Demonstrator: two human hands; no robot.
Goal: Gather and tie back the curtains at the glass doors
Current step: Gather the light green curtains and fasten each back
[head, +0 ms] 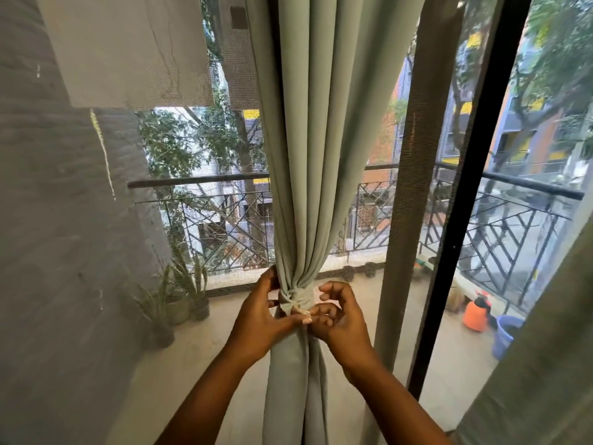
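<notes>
Left hand (261,319) pinches the tie (296,300) at its knot, fingers closed on the band to keep tension. The curtain (308,155) hangs bunched at centre before the glass doors, cinched by that band. Right hand (337,311) sits beside the knot, fingers curled; whether it grips a tail end cannot be determined.

Both forearms are bare — no sleeves — with pale-painted nails on the left grip (260,319).
</notes>
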